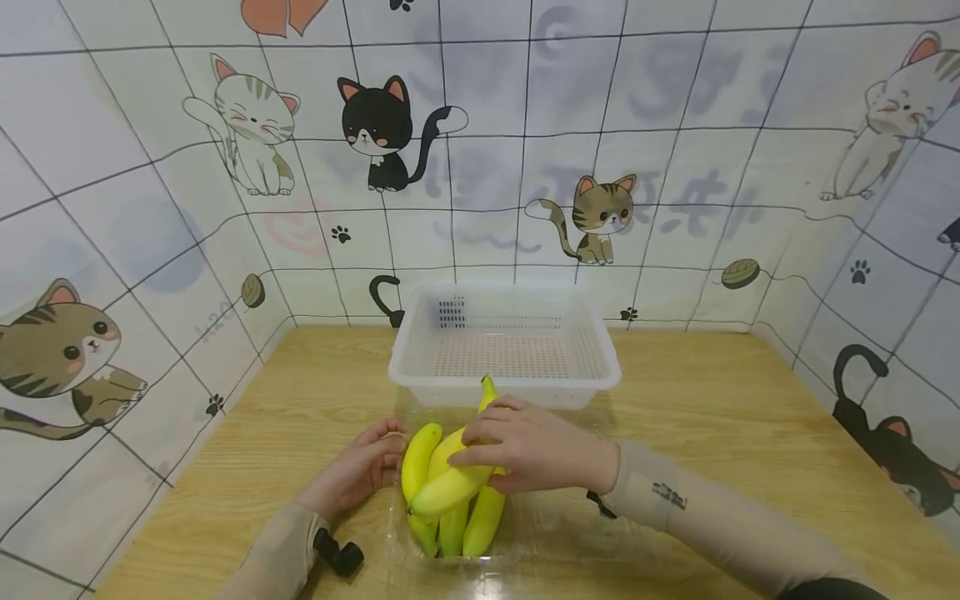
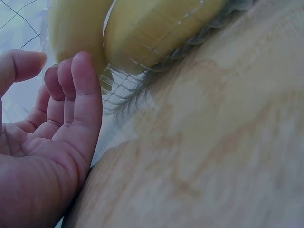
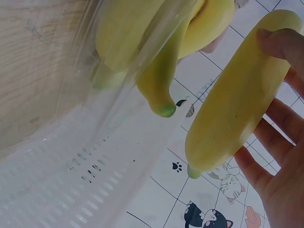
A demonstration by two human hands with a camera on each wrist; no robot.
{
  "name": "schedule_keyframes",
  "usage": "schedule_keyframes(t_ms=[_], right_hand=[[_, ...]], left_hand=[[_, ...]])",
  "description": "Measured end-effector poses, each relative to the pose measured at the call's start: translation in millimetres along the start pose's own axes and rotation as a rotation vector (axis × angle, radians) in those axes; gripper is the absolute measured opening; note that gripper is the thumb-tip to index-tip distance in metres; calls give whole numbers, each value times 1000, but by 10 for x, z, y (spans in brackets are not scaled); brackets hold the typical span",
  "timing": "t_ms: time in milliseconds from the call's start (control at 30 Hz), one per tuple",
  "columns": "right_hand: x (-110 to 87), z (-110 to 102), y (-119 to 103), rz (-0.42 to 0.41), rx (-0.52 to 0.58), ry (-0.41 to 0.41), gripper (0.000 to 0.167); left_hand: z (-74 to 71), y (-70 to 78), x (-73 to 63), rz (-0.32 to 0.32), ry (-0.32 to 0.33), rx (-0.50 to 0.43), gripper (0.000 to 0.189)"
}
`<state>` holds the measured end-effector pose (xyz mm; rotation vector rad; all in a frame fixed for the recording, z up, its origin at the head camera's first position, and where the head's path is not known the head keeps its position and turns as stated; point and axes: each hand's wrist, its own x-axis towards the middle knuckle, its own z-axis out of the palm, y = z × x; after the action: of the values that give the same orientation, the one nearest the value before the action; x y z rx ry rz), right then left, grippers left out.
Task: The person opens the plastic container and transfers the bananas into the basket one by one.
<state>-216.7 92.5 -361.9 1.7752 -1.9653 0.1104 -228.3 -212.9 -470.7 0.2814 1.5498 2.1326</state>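
My right hand holds a yellow banana above the other bananas. In the right wrist view the thumb lies on one side of that banana and the fingers on the other. Several more bananas lie in a clear plastic box at the front of the table. Beside the box's left wall is my left hand, its fingers loosely bent and holding nothing. The left wrist view has those fingertips close against the box wall; whether they touch it I cannot tell.
A white perforated basket stands just behind the box on the wooden table. To the right of the box lies clear plastic, maybe its lid. Walls with a cat-print grid enclose the back and sides.
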Motion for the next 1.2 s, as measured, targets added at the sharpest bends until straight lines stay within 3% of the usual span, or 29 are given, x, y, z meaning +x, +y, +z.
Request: schedule_keyframes(t_ms=[1200], right_hand=[[51, -175, 163, 14, -44, -12, 54]], left_hand=[[-9, -18, 18, -10, 4, 9, 15]])
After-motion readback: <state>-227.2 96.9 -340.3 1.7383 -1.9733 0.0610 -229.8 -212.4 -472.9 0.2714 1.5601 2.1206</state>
